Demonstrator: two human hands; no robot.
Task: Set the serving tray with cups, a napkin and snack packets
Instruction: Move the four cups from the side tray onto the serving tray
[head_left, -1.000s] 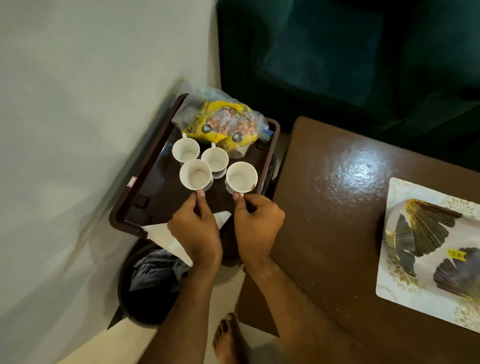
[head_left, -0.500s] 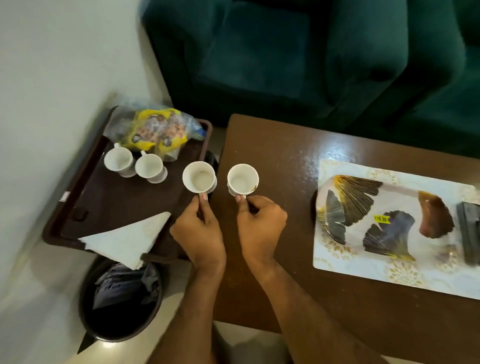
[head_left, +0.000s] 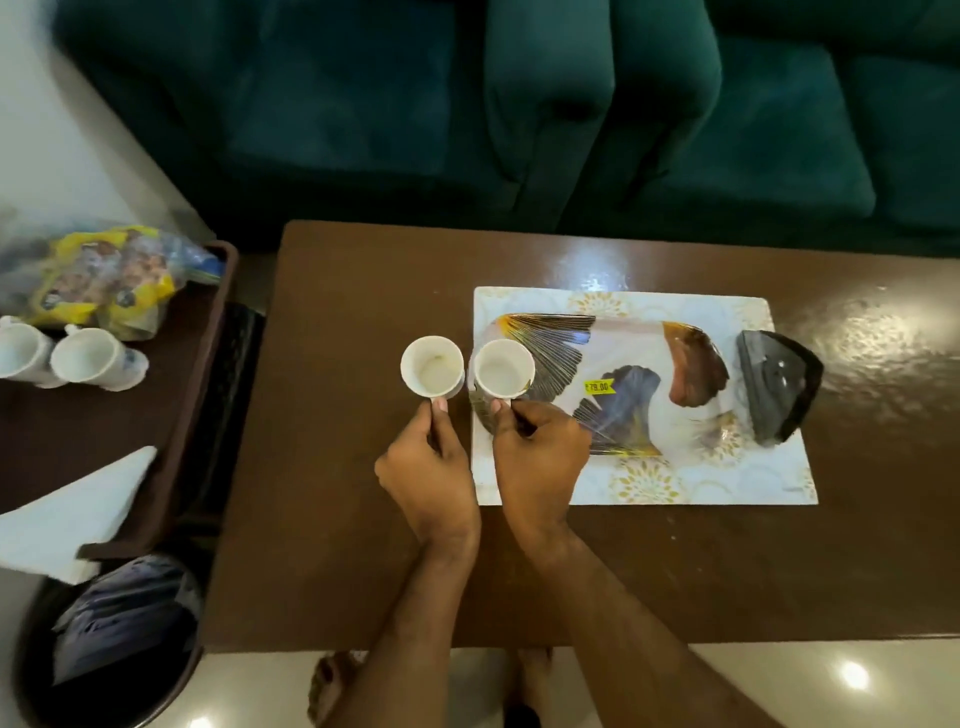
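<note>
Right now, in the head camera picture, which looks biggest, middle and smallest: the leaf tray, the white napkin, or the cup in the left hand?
Largest to smallest, as they look:
1. Leaf tray
2. White napkin, though the picture edge cuts it off
3. Cup held by the left hand

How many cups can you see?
4. Two sit on the brown tray at the left. The left hand holds one, the right hand another, above the table.
</note>
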